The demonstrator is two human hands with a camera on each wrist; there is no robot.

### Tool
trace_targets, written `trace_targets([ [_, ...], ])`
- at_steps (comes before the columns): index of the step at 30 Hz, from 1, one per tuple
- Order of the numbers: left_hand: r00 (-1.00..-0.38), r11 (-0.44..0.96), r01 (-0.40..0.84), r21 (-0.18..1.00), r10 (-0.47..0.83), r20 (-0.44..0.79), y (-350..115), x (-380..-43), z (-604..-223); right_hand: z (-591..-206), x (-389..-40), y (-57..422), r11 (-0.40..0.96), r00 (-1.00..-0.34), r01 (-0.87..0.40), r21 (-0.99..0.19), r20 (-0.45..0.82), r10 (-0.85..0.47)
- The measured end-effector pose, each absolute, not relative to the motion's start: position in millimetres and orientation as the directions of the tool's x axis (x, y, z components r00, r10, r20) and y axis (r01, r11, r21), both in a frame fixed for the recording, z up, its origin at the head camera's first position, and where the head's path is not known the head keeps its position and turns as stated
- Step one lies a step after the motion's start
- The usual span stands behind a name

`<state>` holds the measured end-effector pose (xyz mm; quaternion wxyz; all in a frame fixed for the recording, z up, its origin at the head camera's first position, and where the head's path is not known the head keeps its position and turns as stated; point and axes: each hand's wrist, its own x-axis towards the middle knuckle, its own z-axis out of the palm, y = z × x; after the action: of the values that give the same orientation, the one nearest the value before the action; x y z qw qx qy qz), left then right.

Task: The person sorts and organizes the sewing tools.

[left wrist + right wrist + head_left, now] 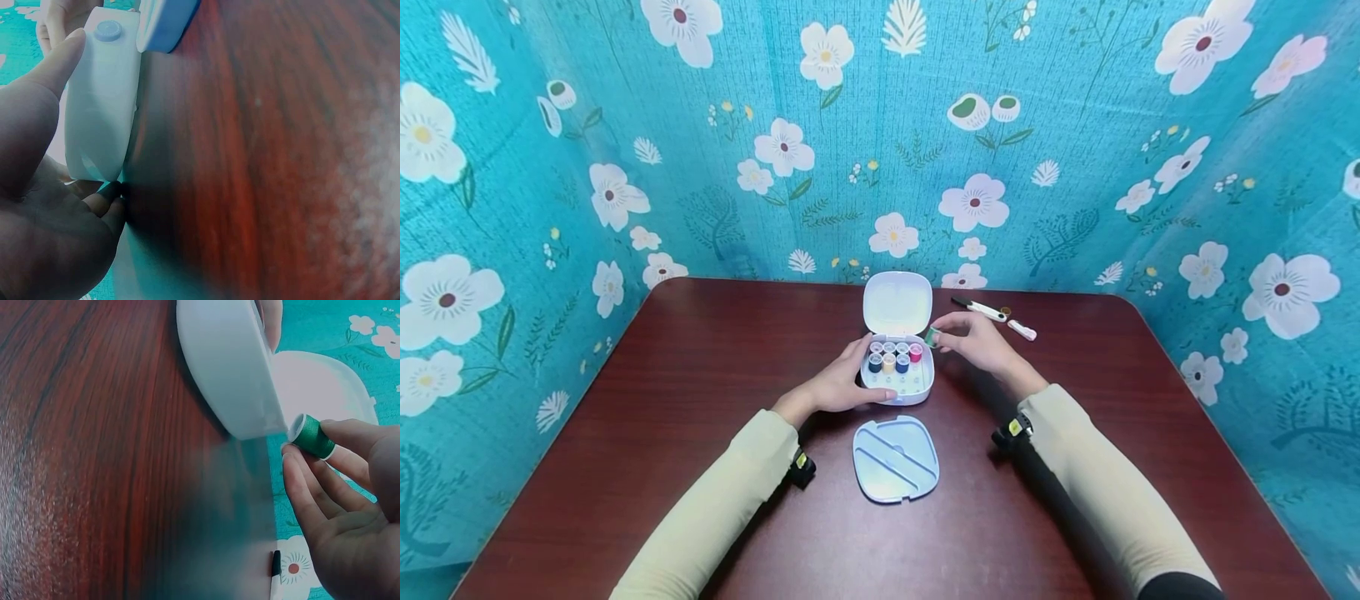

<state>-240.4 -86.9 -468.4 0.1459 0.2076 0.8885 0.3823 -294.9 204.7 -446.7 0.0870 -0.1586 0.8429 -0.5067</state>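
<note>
A white sewing box (897, 398) stands with its lid (897, 304) raised. Inside, several thread spools (889, 363) stand in rows, with bare pegs in front of them. My left hand (837, 383) grips the box from its left side, thumb on the front wall near the round catch (108, 30), fingers round the far side. At the box's right rim, my right hand (973, 342) pinches a green thread spool (315, 437) between thumb and fingertips. The spool is tilted, one white end towards the box.
A pale blue tray (895, 460) with diagonal ridges lies on the dark wooden table (715, 358) in front of the box. Behind my right hand lie a black-and-white slim tool (981, 308) and a small white item (1022, 330). A flowered curtain (865, 150) hangs behind the table.
</note>
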Motion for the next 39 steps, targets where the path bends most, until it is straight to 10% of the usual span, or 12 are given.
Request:
trace_targets([
  [39, -0.87, 0.615, 0.266, 0.743, 0.485, -0.09, -86.4, -239.9, -466.9, -429.9, -268.5, 177.1, 0.602, -0.82, -0.54, -0.589, 0.208, -0.533],
])
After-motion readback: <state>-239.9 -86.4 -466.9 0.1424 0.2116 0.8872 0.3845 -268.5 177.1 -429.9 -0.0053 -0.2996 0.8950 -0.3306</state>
